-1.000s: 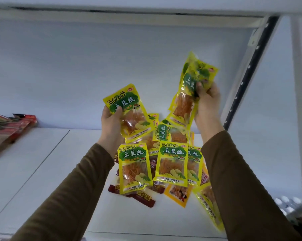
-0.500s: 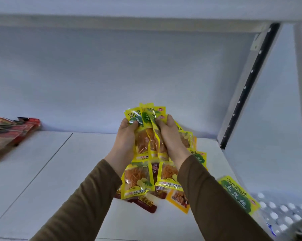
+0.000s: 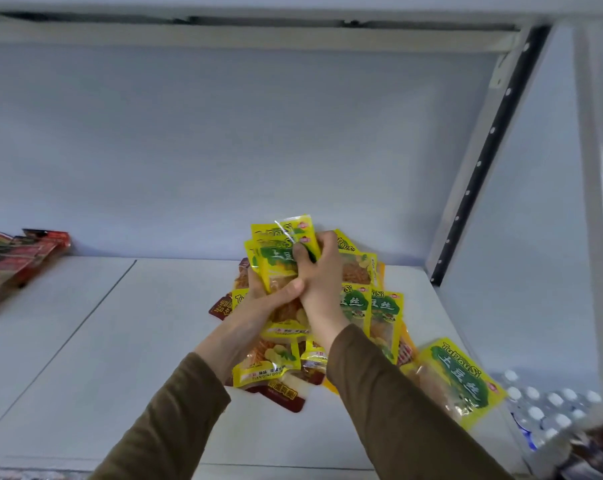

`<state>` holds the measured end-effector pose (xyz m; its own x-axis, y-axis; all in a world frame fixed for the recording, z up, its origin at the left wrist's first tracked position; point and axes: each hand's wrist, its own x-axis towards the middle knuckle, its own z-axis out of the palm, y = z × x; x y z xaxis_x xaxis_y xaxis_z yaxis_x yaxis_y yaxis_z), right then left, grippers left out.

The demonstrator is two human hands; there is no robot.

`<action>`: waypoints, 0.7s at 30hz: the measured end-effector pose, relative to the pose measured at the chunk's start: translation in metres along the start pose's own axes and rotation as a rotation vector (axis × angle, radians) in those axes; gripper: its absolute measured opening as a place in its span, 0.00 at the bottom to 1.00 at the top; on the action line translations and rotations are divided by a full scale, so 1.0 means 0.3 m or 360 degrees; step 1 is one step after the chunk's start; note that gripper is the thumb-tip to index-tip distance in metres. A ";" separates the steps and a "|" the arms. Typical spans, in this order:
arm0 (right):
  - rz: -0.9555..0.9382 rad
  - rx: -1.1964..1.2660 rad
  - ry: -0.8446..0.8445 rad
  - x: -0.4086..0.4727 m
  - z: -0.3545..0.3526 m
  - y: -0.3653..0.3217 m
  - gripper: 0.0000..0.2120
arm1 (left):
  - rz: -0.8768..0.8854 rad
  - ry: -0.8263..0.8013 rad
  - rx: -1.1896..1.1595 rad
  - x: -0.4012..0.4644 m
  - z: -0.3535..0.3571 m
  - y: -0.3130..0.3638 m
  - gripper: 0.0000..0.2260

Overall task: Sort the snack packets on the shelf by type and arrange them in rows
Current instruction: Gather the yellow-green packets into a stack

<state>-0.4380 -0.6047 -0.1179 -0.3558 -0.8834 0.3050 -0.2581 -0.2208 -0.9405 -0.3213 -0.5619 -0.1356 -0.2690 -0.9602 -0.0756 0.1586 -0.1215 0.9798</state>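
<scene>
Both hands hold one bunch of yellow-and-green snack packets (image 3: 282,247) upright above the white shelf (image 3: 127,341). My left hand (image 3: 258,308) grips the bunch from the left and below, thumb across its front. My right hand (image 3: 319,271) grips it from the right, fingers curled over the packets' green labels. Under the hands lies a loose pile of the same yellow packets (image 3: 385,310) mixed with dark red packets (image 3: 282,396). One yellow packet (image 3: 461,379) lies apart at the shelf's right front edge.
Red snack packets (image 3: 16,254) are stacked at the shelf's far left. A white upright with a black slotted strip (image 3: 483,161) bounds the shelf on the right. Bottles with white caps (image 3: 549,407) stand lower right, beyond the shelf. An upper shelf board (image 3: 224,32) runs overhead.
The two hands, first apart with separate packets, came together and lowered toward the pile. They now clasp one joined bunch, the right hand wrapped further over it.
</scene>
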 end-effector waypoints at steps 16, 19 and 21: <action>0.0067 -0.0707 -0.0660 0.135 -0.328 0.110 0.50 | 0.0012 0.0184 -0.0597 -0.070 -0.084 -0.038 0.16; 0.0214 -0.1480 -0.1067 0.175 -0.367 0.202 0.70 | 0.0036 0.0175 -0.0583 -0.079 -0.082 -0.043 0.17; 0.0328 -0.1630 -0.1180 0.197 -0.360 0.254 0.73 | 0.0004 0.0186 -0.0602 -0.082 -0.075 -0.049 0.20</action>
<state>-0.5758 -0.6290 -0.1555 0.0264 -0.9540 -0.2986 -0.9460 0.0727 -0.3158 -0.2956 -0.5423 -0.1524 -0.1616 -0.9801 -0.1155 0.5038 -0.1825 0.8443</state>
